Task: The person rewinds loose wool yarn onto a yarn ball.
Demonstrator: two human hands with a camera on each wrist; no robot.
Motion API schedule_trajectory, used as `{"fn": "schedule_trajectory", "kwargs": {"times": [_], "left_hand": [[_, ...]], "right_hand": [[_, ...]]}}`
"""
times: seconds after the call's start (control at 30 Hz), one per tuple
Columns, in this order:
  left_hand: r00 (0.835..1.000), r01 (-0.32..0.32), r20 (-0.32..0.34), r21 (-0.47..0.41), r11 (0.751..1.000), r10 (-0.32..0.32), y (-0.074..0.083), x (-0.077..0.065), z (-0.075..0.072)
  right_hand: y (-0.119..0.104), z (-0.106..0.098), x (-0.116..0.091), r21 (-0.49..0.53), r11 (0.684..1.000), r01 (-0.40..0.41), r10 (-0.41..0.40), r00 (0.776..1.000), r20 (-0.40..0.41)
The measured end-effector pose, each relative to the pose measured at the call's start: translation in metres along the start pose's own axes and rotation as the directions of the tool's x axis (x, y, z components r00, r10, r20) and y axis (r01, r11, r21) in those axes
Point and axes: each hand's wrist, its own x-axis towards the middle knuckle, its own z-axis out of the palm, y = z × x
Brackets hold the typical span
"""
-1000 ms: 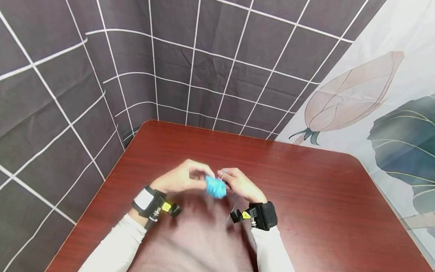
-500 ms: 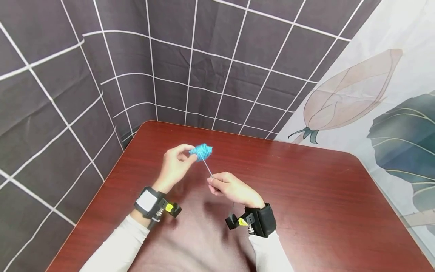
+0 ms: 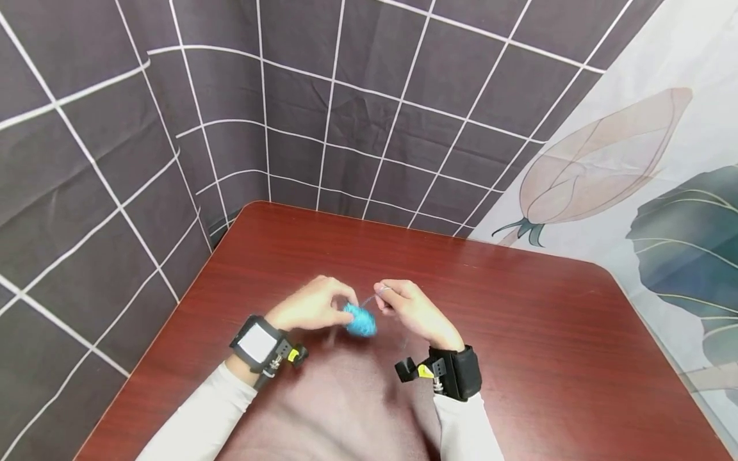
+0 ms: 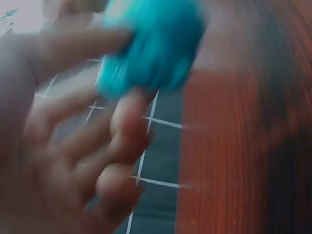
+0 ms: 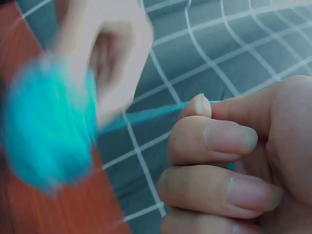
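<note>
A small ball of bright blue yarn (image 3: pixel 360 321) is pinched at one end between the thumb and fingers of my left hand (image 3: pixel 311 306), above the table. It looks blurred in both wrist views. From the ball (image 5: pixel 48 129) a taut blue strand (image 5: pixel 146 115) runs across to my right hand (image 3: pixel 416 311). There the thumb and index finger (image 5: pixel 196 108) pinch the strand, while the other fingers curl in toward the palm. In the left wrist view the ball (image 4: pixel 151 46) sits against the thumb and fingertips, with the remaining fingers bent loosely below.
Under the hands lies a reddish-brown wooden table (image 3: pixel 519 333) with rounded far corners. A dark grey curtain with white grid lines (image 3: pixel 369 115) hangs behind and to the left. A pale cloth with flower and leaf prints (image 3: pixel 605 173) hangs at the right.
The left hand swung the yarn ball up and away, then back down nearer me and slightly right. The right hand dipped a little and came back up, still pinching the strand.
</note>
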Motion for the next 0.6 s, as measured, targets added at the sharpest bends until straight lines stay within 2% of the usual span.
{"fn": "schedule_trajectory", "kwargs": {"times": [0.03, 0.07, 0.13, 0.17, 0.2, 0.23, 0.27, 0.3, 0.33, 0.4, 0.43, 0.47, 0.53, 0.6], "left_hand": [[0.994, 0.071, -0.091, 0.024, 0.997, -0.069, -0.001, 0.001, 0.000], [0.974, 0.133, -0.189, 0.025, 0.991, -0.126, -0.003, 0.003, 0.001], [0.907, 0.206, -0.364, -0.051, 0.977, -0.210, -0.005, 0.004, -0.001], [0.875, 0.205, -0.426, -0.109, 0.973, -0.232, -0.006, 0.005, -0.002], [0.852, 0.183, -0.460, -0.189, 0.965, -0.251, -0.006, 0.005, -0.004], [0.843, 0.134, -0.473, -0.275, 0.952, -0.256, -0.005, 0.005, -0.006], [0.853, 0.081, -0.457, -0.360, 0.929, -0.252, -0.003, 0.004, -0.008], [0.874, 0.027, -0.426, -0.437, 0.899, -0.234, 0.001, 0.003, -0.011], [0.902, -0.029, -0.385, -0.505, 0.862, -0.195, 0.002, 0.002, -0.012], [0.961, -0.099, -0.268, -0.579, 0.809, -0.074, 0.005, 0.000, -0.013], [0.981, -0.119, -0.196, -0.579, 0.806, 0.004, 0.006, -0.001, -0.013], [0.990, -0.132, -0.120, -0.550, 0.825, 0.079, 0.006, -0.002, -0.012], [0.981, -0.165, 0.014, -0.461, 0.872, 0.193, 0.004, -0.002, -0.008], [0.970, -0.163, 0.117, -0.336, 0.928, 0.212, 0.003, -0.001, -0.004]], "right_hand": [[-0.005, 0.002, -0.001, -0.010, 1.000, 0.018, -0.018, 1.000, 0.016], [-0.010, 0.004, -0.002, -0.022, 0.999, 0.034, -0.034, 0.999, 0.035], [-0.019, 0.009, -0.003, -0.023, 0.998, 0.060, -0.058, 0.995, 0.081], [-0.024, 0.011, -0.003, -0.022, 0.998, 0.065, -0.063, 0.993, 0.103], [-0.027, 0.013, -0.003, -0.012, 0.998, 0.062, -0.060, 0.990, 0.126], [-0.029, 0.014, -0.003, -0.001, 0.999, 0.055, -0.054, 0.988, 0.143], [-0.029, 0.014, -0.003, 0.011, 0.999, 0.046, -0.047, 0.988, 0.150], [-0.023, 0.014, -0.001, 0.030, 0.999, 0.033, -0.038, 0.988, 0.149], [-0.016, 0.014, 0.001, 0.046, 0.999, 0.012, -0.019, 0.990, 0.138], [-0.003, 0.012, 0.004, 0.077, 0.997, -0.014, 0.006, 0.995, 0.096], [0.001, 0.010, 0.004, 0.089, 0.996, -0.028, 0.022, 0.997, 0.069], [0.004, 0.007, 0.004, 0.093, 0.995, -0.034, 0.031, 0.999, 0.037], [0.000, 0.002, 0.002, 0.091, 0.995, -0.046, 0.048, 0.999, -0.021], [-0.009, -0.001, -0.001, 0.072, 0.997, -0.041, 0.044, 0.998, -0.049]]}}
